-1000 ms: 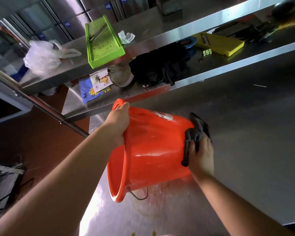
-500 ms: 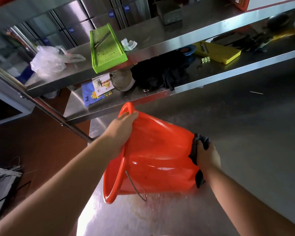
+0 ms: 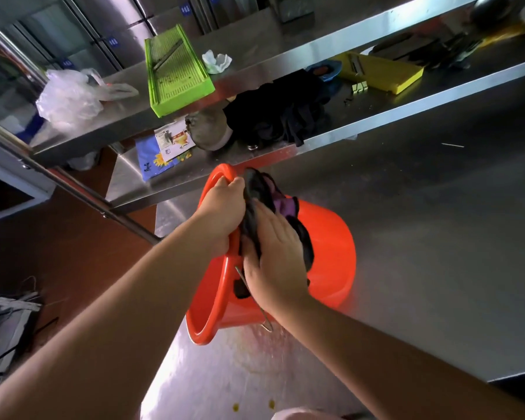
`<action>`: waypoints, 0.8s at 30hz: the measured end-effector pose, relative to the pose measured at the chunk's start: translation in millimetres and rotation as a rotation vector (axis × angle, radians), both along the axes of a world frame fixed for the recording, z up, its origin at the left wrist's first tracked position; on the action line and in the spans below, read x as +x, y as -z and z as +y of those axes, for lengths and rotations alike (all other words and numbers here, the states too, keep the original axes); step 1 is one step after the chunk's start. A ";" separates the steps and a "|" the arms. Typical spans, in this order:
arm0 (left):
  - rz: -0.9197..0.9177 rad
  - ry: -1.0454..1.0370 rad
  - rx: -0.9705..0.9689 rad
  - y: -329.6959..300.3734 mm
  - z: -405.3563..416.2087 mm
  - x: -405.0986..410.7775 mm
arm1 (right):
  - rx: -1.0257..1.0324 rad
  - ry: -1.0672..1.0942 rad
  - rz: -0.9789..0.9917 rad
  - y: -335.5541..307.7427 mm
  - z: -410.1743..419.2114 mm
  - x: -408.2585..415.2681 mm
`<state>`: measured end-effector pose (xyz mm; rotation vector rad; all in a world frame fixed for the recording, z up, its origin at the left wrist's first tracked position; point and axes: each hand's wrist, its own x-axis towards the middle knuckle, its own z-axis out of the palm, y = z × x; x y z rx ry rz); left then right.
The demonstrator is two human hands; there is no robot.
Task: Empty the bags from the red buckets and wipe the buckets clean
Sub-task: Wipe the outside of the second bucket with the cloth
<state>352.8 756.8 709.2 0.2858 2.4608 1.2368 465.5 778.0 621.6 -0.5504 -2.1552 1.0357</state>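
Note:
A red bucket (image 3: 331, 253) lies tilted on its side on the steel table (image 3: 437, 237), its mouth turned to the left. My left hand (image 3: 222, 210) grips the upper rim. My right hand (image 3: 273, 259) presses a dark cloth with a purple patch (image 3: 265, 192) against the bucket's outer wall just below the rim. The cloth drapes over the side and hides part of the wall. The wire handle (image 3: 265, 325) hangs under the bucket.
Above the table a steel shelf carries a green slicer tray (image 3: 176, 71), a clear plastic bag (image 3: 67, 98) and crumpled paper (image 3: 215, 60). The lower shelf holds black cloth (image 3: 279, 113), a yellow slicer (image 3: 379, 71) and a blue packet (image 3: 161, 156). Red floor lies left.
My right hand has carried the cloth from the bucket's bottom end up along the wall to the rim, beside my left hand. The bucket has rolled slightly.

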 end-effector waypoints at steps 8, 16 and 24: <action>-0.261 -0.125 0.018 -12.8 6.4 -12.8 | 0.127 0.060 -0.108 75.7 51.3 29.3; -0.240 -0.175 0.009 -10.8 9.1 -16.7 | -0.794 0.391 -0.284 147.9 96.2 66.9; -0.292 -0.181 0.092 -19.7 -0.9 -14.2 | -0.897 0.461 -0.348 144.9 107.5 55.0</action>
